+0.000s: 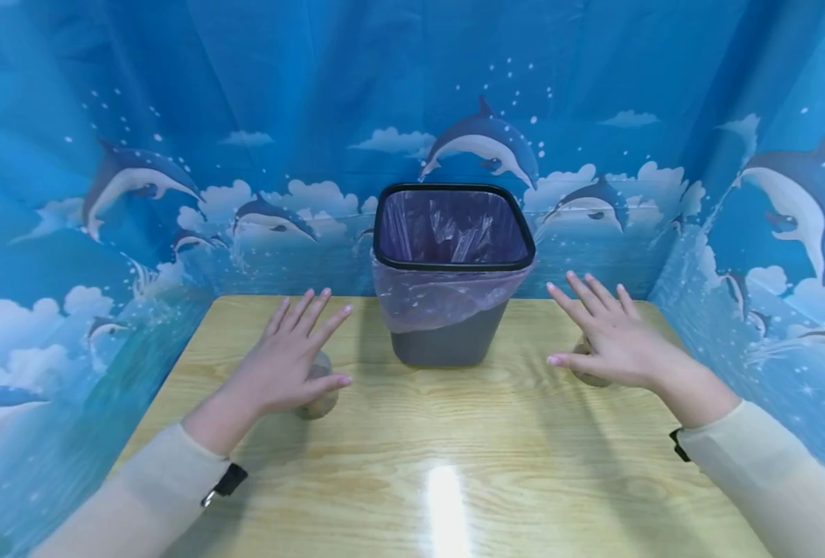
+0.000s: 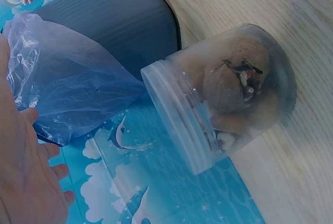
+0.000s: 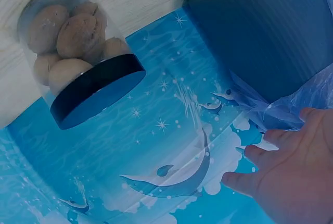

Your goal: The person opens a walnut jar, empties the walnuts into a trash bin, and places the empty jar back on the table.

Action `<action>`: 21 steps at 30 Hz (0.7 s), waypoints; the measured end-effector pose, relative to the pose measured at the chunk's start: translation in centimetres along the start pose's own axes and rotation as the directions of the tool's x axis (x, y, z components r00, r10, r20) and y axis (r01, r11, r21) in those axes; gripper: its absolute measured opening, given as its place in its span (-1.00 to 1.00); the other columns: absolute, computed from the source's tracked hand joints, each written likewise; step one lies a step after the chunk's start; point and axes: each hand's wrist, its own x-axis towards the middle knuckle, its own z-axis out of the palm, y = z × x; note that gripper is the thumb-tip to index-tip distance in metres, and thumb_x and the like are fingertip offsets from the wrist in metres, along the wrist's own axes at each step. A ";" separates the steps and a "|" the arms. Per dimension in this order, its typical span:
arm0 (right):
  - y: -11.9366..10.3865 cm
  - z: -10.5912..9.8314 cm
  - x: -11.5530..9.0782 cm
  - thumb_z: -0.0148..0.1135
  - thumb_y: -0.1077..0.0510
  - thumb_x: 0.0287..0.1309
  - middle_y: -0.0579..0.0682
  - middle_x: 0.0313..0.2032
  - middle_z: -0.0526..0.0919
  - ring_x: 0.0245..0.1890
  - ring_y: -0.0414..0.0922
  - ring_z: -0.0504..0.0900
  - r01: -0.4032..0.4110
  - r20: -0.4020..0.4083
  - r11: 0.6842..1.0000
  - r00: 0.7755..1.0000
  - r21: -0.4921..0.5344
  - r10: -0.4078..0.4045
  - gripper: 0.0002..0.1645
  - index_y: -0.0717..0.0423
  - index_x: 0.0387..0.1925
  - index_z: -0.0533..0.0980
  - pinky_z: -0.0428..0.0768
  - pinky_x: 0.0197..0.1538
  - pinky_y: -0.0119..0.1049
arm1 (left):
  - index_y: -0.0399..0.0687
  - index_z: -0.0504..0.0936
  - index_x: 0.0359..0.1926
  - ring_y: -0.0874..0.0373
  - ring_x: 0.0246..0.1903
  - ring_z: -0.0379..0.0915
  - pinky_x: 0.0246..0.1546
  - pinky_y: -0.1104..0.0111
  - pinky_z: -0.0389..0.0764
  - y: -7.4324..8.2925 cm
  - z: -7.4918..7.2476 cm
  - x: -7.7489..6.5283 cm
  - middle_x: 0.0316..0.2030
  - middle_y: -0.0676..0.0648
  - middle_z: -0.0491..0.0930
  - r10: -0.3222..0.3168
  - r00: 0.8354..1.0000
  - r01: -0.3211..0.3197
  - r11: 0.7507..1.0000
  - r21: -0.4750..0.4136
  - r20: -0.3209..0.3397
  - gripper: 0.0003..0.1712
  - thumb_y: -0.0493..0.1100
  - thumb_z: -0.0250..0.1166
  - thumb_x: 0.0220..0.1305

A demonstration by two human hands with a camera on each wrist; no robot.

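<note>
Both hands hover with fingers spread, palms facing down, on either side of a bin. My left hand (image 1: 288,360) is above a clear jar (image 1: 320,391), mostly covered by it in the head view. In the left wrist view that jar (image 2: 229,94) has a frosted band at its top and holds brown walnut-like shells, one broken open. My right hand (image 1: 618,345) is over a second clear jar (image 1: 589,378), partly hidden beneath it. The right wrist view shows this jar (image 3: 73,47) full of whole brown walnut-like nuts, under a black lid (image 3: 99,91). Neither hand holds anything.
The grey bin (image 1: 447,345) with a black rim and a translucent purple bag (image 1: 447,298) stands at the table's far edge, between the jars. A wood-grain table (image 1: 384,465) lies below. Blue dolphin-print curtains (image 1: 301,116) enclose the back and sides.
</note>
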 end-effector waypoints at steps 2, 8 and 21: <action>0.0 0.1 0.0 0.13 -0.46 0.24 0.10 0.58 -0.40 0.54 0.24 -0.35 -0.002 -0.001 1.000 1.000 -0.001 0.002 0.21 -0.20 0.60 -0.32 -0.34 0.38 0.42 | 0.23 -0.21 0.62 -0.20 0.54 -0.43 0.45 -0.15 -0.38 0.0 0.1 -0.1 0.58 -0.19 -0.33 -0.001 1.000 0.001 1.000 -0.015 -0.002 0.13 0.53 0.07 0.26; 0.0 0.4 -0.2 0.13 -0.44 0.26 0.13 0.58 -0.40 0.54 0.26 -0.35 -0.007 -0.001 1.000 1.000 0.027 0.007 0.21 -0.19 0.60 -0.34 -0.36 0.38 0.43 | 0.18 -0.19 0.62 -0.17 0.55 -0.42 0.47 -0.09 -0.40 0.0 0.2 -0.2 0.59 -0.17 -0.32 0.000 1.000 -0.001 0.999 -0.047 -0.018 0.12 0.55 0.04 0.26; 0.1 1.4 -0.6 0.16 -0.43 0.24 0.15 0.57 -0.40 0.54 0.26 -0.34 -0.015 -0.022 0.999 1.000 0.044 0.016 0.23 -0.15 0.61 -0.32 -0.30 0.38 0.44 | 0.16 -0.20 0.62 -0.20 0.54 -0.34 0.47 -0.10 -0.33 -0.4 1.0 -0.7 0.58 -0.23 -0.25 -0.001 0.998 -0.004 0.996 -0.085 -0.068 0.15 0.47 0.16 0.25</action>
